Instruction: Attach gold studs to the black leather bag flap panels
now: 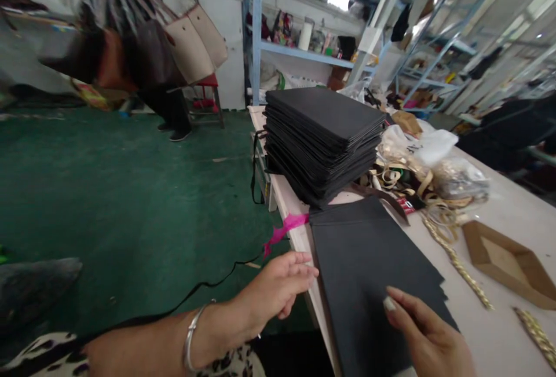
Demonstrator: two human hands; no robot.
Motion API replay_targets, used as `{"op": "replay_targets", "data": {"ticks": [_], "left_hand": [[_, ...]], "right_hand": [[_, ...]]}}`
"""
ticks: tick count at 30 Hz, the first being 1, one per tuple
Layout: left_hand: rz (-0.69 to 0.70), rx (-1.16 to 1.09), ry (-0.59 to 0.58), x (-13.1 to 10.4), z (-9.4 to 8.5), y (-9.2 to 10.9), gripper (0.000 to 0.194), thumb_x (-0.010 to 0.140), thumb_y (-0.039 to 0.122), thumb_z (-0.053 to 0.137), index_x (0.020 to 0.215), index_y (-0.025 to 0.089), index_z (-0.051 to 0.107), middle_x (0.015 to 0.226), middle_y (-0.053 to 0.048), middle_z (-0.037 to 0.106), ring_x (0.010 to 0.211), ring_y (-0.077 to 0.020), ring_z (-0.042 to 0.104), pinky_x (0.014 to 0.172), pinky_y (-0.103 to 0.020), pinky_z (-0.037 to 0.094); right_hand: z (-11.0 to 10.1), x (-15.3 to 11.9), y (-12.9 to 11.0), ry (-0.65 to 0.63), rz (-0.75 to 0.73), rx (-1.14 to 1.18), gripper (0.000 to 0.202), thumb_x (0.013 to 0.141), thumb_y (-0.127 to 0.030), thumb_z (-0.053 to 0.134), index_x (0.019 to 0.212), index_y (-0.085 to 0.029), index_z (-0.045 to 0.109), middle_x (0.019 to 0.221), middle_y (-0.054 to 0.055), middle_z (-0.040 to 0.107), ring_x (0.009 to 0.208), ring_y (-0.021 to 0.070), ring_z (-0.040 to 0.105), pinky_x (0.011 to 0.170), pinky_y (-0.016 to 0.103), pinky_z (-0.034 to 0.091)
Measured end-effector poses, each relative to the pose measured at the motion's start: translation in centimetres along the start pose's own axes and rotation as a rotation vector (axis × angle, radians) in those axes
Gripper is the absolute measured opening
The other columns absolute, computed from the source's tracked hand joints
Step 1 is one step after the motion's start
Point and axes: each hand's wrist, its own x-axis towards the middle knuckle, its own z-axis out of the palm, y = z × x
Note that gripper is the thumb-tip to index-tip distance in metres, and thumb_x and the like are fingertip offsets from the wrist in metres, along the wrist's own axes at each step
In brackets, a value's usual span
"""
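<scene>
Sheets (369, 261) lie just nearer than the black stack (324, 113); left hand (284, 284) and right hand (428, 330), loosely part-open, appear empty. Uneven layering could let the stack slide after 1 bump.

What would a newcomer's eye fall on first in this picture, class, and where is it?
Probably the tall stack of black sheets, standing on the table. Next, perhaps, the bright pink strip hanging over the table's edge, nearer than the stack, and the silver bangle behind the left hand.
</scene>
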Motion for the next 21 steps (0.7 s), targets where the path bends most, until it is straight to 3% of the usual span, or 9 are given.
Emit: {"op": "replay_targets", "data": {"ticks": [4,12,16,18,21], "left_hand": [[-0.043,-0.037,-0.016,0.3,0.2,-0.3,0.047,0.085,0.023,0.059,0.129,0.011,0.049,0.133,-0.020,0.060,0.037,0.0033,0.034,0.035,-0.017,0.023],[-0.065,-0.028,-0.130,0.9,1.6,-0.3,0.051,0.083,0.031,0.066,0.128,0.014,0.052,0.121,-0.015,0.065,0.036,0.0028,0.034,0.036,-0.020,0.022],[-0.048,-0.043,-0.209,2.2,3.6,0.2,0.040,0.080,0.035,0.071,0.113,0.015,0.059,0.087,0.001,0.065,0.035,0.0014,0.028,0.035,-0.020,0.018],[-0.094,-0.032,-0.180,3.0,4.7,0.2,0.035,0.077,0.040,0.074,0.099,0.016,0.061,0.065,0.008,0.053,0.034,-0.0006,0.026,0.035,-0.020,0.017],[-0.168,-0.015,-0.127,4.1,5.8,0.2,0.038,0.072,0.046,0.078,0.088,0.019,0.056,0.054,0.013,0.041,0.034,-0.0026,0.028,0.036,-0.020,0.016]], "right_hand": [[1.0,2.0,-0.7,0.067,0.008,-0.037,0.054,0.069,-0.064,0.062,0.104,-0.027,0.079,0.102,0.005,0.079,0.102,0.0337,0.072,0.093,0.043,0.054],[2.0,2.4,-0.6,0.034,-0.027,0.005,0.048,0.072,-0.061,0.064,0.102,-0.027,0.078,0.098,0.006,0.079,0.095,0.0318,0.072,0.086,0.043,0.054],[1.7,2.5,0.4,-0.063,0.047,0.235,0.050,0.074,-0.060,0.072,0.105,-0.021,0.075,0.089,0.006,0.077,0.078,0.0233,0.070,0.079,0.038,0.056],[1.6,2.6,0.4,-0.100,0.085,0.362,0.048,0.071,-0.057,0.077,0.101,-0.019,0.076,0.086,0.005,0.077,0.074,0.0198,0.069,0.075,0.033,0.056],[1.6,2.7,-0.2,-0.150,0.137,0.510,0.047,0.064,-0.054,0.085,0.093,-0.018,0.077,0.081,0.005,0.076,0.071,0.0163,0.067,0.071,0.029,0.056]]}}
